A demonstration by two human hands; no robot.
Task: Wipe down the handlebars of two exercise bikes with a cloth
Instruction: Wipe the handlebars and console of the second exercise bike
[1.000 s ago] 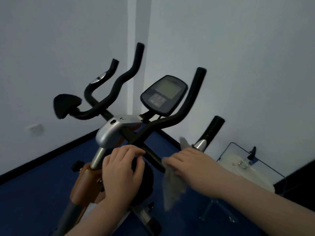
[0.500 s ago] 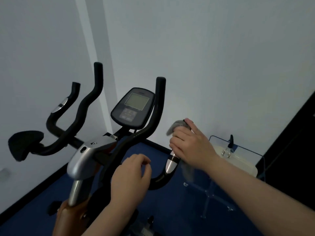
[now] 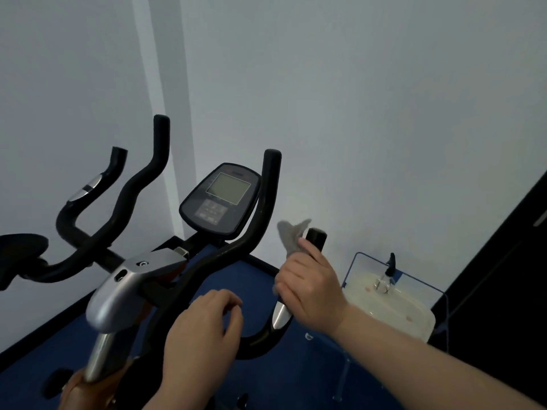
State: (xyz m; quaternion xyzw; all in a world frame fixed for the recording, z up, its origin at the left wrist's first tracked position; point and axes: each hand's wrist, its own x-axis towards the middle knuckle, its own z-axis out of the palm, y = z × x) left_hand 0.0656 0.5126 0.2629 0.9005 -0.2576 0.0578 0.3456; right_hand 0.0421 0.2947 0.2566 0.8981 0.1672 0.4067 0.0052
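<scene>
Right hand [image 3: 310, 287] gripped the grey cloth [image 3: 291, 236] around the right handlebar grip [image 3: 315, 239]; left hand [image 3: 204, 329] hovered loosely curled, holding nothing. Risk: the cloth's loose end could slip free, leaving the grip's end unwiped.

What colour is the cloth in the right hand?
Grey; the cloth shows best in the head view.

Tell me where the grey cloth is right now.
In the head view, right of centre, the grey cloth is wrapped round the bike's short right handlebar grip, held there by the right hand, just right of the console.
</scene>
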